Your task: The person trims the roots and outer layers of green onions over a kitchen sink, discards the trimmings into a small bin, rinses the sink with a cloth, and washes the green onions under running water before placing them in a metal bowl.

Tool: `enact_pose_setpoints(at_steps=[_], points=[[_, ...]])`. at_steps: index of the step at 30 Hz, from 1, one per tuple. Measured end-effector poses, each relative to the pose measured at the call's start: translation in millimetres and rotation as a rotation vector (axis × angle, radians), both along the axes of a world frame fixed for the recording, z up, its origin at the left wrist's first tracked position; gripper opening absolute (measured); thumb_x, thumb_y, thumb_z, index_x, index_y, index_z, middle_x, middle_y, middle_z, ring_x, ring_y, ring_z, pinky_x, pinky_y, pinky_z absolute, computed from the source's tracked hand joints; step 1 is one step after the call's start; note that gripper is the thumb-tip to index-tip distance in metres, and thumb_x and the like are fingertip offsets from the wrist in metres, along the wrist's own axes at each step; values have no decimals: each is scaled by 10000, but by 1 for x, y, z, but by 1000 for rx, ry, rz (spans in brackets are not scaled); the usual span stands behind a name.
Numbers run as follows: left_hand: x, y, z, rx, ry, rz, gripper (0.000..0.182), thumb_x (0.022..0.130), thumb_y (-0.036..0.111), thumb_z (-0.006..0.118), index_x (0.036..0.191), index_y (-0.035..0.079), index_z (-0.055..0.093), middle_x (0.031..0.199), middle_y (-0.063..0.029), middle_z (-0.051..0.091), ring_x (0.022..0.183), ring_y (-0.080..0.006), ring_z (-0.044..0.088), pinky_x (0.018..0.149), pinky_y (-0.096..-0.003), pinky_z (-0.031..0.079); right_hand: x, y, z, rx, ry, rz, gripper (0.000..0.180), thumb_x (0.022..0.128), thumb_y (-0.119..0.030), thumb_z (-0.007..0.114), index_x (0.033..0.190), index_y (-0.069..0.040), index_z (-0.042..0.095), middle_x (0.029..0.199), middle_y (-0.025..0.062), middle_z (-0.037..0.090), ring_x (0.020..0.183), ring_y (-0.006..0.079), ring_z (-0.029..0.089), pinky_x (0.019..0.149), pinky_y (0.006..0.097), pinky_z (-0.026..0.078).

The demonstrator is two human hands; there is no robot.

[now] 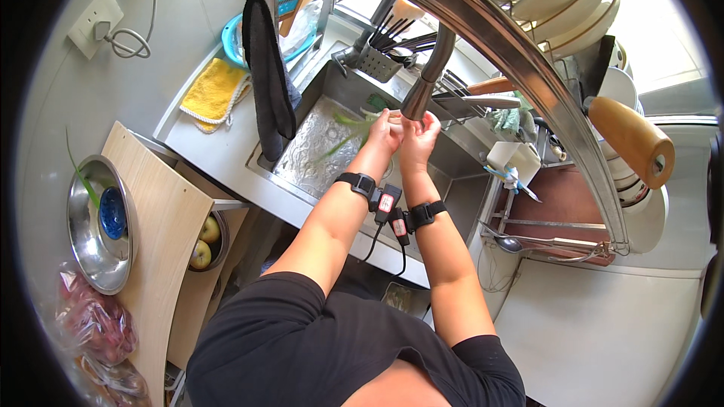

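Observation:
Both my hands are raised over the stainless steel sink (300,130), close together below the faucet (418,93). My left hand (387,134) is closed around a green onion (357,125). Its green leaves trail out to the left above the sink's wet floor and look blurred. Right beside it, under the faucet head, is my right hand (419,138) with curled fingers. The faucet head partly covers those fingertips, so whether they grip the onion's pale end is unclear. Black straps with small cabled devices circle both wrists.
A dark cloth (266,62) hangs over the sink's left edge, near a yellow towel (212,93). The metal rack's curved bar (509,28) arches above, with a wooden-handled tool (630,141) jutting out. Left stands a steel bowl (131,237). A utensil holder (378,65) sits behind the sink.

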State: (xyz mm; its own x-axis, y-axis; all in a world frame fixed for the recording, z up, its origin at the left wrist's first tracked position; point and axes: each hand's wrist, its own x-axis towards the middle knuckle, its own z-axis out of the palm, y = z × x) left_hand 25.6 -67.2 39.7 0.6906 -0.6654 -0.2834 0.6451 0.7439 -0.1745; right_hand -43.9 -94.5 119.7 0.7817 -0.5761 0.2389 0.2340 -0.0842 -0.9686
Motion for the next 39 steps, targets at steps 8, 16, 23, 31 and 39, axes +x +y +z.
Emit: enact_pose_setpoints(at_steps=[8, 16, 23, 31, 39], points=[[-13, 12, 17, 281, 92, 27, 211, 885, 225, 409, 886, 27, 482, 812, -122, 554, 734, -248, 562, 693, -384, 483, -3, -25, 16, 218, 475, 286, 216, 828, -127, 541, 1032, -55, 532, 1000, 44, 577, 876, 126, 549, 733, 277, 459], [3, 9, 13, 270, 48, 115, 213, 899, 221, 419, 937, 29, 503, 941, -106, 563, 869, -251, 547, 821, -394, 434, 27, -38, 7, -302, 397, 292, 178, 803, -92, 564, 937, 16, 610, 846, 49, 620, 746, 122, 565, 679, 241, 448], [9, 16, -24, 259, -10, 81, 161, 863, 193, 497, 922, 47, 528, 910, -81, 586, 869, -213, 557, 784, -340, 443, 36, -18, 0, -1288, 515, 444, 312, 822, -227, 512, 1082, -54, 527, 986, 199, 567, 863, 308, 582, 756, 351, 467], [-1, 14, 1, 139, -10, 22, 242, 858, 280, 491, 947, 56, 516, 917, -78, 588, 855, -245, 560, 835, -375, 418, 38, -43, -9, -1548, 383, 521, 382, 764, -214, 524, 1108, -51, 496, 956, 205, 574, 801, 360, 587, 680, 411, 481], [-3, -5, 17, 183, 96, 69, 231, 828, 264, 552, 927, 68, 483, 808, -75, 553, 753, -228, 562, 685, -379, 486, -3, -50, 42, -1315, 542, 475, 256, 735, -176, 596, 959, -52, 579, 773, 165, 601, 707, 338, 585, 613, 377, 472]])
